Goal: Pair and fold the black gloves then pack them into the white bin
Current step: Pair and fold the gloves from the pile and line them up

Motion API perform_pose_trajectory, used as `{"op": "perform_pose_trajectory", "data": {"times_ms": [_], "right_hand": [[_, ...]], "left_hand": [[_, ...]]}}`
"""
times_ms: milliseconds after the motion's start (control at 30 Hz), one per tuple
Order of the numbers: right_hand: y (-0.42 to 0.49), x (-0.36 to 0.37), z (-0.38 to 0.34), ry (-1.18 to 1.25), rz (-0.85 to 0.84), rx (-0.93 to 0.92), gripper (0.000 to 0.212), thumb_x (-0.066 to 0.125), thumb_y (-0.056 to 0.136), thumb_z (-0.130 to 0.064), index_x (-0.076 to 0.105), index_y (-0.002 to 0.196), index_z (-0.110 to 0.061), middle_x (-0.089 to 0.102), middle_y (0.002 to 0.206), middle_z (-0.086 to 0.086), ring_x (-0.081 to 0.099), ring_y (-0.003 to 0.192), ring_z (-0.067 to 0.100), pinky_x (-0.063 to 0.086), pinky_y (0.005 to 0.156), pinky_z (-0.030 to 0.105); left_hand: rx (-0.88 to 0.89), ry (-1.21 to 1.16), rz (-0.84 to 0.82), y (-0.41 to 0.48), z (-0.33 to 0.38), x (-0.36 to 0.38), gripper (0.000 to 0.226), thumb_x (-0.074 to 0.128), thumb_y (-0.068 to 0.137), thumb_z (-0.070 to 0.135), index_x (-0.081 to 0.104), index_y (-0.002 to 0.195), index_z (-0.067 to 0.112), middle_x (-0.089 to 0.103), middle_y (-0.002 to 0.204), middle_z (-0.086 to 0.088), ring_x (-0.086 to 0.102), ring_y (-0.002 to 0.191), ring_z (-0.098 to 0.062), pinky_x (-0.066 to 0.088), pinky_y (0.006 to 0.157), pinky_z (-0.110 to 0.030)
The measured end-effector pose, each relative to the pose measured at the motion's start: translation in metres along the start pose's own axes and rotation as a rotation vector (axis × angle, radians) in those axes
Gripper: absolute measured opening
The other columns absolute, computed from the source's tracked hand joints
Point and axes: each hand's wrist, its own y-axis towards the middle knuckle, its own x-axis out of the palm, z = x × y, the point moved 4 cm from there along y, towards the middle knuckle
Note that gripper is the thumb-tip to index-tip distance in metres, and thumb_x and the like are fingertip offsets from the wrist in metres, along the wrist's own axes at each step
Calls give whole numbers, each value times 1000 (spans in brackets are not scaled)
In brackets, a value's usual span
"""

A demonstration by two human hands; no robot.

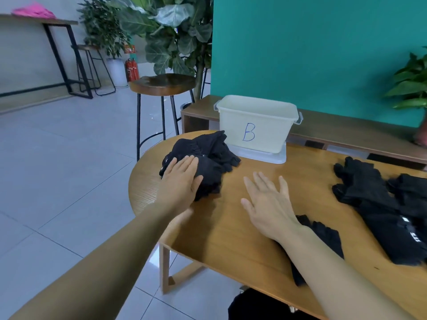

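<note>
Tabletop (231,229): left hand (180,181) flat on glove heap (212,153), right hand (268,204) spread (forearm (335,276) half-hides a glove (329,236)).

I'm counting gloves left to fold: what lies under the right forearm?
A black glove lies on the table, showing on both sides of the forearm. The arm covers its middle, so one glove or two is unclear.

glove heap (205,155) 11 o'clock: black | flat gloves (379,204) 3 o'clock: black, white lettering | bin (256,125): cream-white, blue handwritten B | counter (231,239): tan wood grain | wall (323,42): teal | floor (69,169): pale grey tiles | cloth (34,11) 10 o'clock: pink
</note>
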Motion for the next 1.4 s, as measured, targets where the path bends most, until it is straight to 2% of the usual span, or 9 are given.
{"op": "perform_pose_trajectory", "data": {"times_ms": [200,333,533,700,967,1100,1267,1333,1400], "right_hand": [[47,5,-37,34,34,-140,54,23,106,-39,13,156,-21,10,164,4,1,151,18,-6,118,50],[75,14,-69,90,153,-268,47,38,103,-39,39,146,-17,35,154,6,19,147,22,5,116,53],[111,30,-107,44,239,-295,30,66,87,-42,74,102,-18,63,125,8,43,135,28,22,114,58],[120,43,-110,0,267,-269,15,86,61,-22,72,61,-22,71,78,2,62,111,28,39,104,55],[104,-8,-66,340,427,-177,16,59,94,-23,74,94,-27,70,106,-15,47,124,13,15,106,37],[86,-40,-26,679,340,-110,19,61,90,-16,71,79,-28,69,88,-15,53,104,5,30,106,39],[38,-78,28,996,220,42,21,60,91,-2,75,82,-15,73,83,-3,66,82,13,53,87,29],[17,-91,44,1022,199,82,18,57,94,-3,75,94,-8,73,91,1,65,79,4,52,75,12],[-5,-100,60,1082,207,141,20,55,98,-15,75,96,-14,73,95,-7,64,81,-6,48,74,7]], "left_hand": [[-117,-6,5,25,-42,10,51,29,107,31,24,155,13,25,161,-3,17,150,-17,0,122,-32],[-65,-32,58,34,-59,14,48,31,107,16,30,154,21,25,162,-2,17,149,-17,-1,121,-32],[90,23,26,41,-74,20,64,42,96,-3,38,150,32,14,164,0,4,152,-16,-18,113,-25],[98,22,-16,39,-78,27,73,42,91,-8,34,152,31,7,165,-2,-2,152,-15,-17,114,-27],[172,-1,75,40,-53,-3,58,61,93,15,45,147,28,23,162,-3,14,151,-19,-4,117,-30],[169,-86,101,42,-14,-47,34,56,98,33,59,132,38,34,156,12,24,145,-13,13,117,-28],[52,-559,-51,38,44,-87,20,65,94,30,69,112,23,66,100,12,56,80,13,36,64,3],[19,-733,-152,39,67,-90,18,70,91,26,70,106,16,72,95,2,64,81,3,45,64,-3],[-14,-913,-185,40,88,-89,23,78,83,25,71,101,12,75,95,-10,70,93,-27,57,88,-34]]}}
